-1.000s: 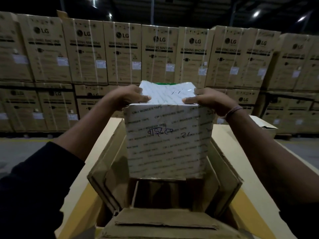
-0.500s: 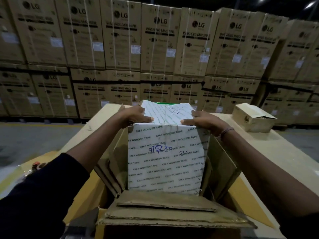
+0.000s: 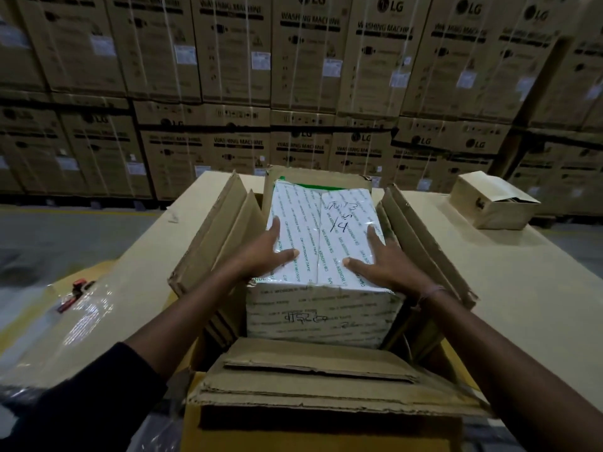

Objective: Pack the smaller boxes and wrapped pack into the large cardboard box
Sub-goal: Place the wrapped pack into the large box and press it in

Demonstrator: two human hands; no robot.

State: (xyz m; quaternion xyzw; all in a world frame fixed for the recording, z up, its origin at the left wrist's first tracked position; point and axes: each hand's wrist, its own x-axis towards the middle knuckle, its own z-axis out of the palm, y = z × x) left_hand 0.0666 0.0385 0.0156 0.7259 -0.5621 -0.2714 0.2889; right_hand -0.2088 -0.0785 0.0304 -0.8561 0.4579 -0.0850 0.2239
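The white wrapped pack, covered in printed tape with handwriting on its top and front, sits upright inside the large cardboard box, its top standing above the open flaps. My left hand lies flat on the left part of the pack's top, fingers spread. My right hand lies flat on the right part in the same way. Neither hand wraps around the pack. The pack's lower part is hidden by the near flap.
A small brown box with a loose lid stands on the tan table at the far right. Shiny plastic wrap with a red item lies to the left. Stacked washing machine cartons wall off the back.
The pack has gone down from above the box into it. My hands moved from gripping its upper edge to resting flat on its top.
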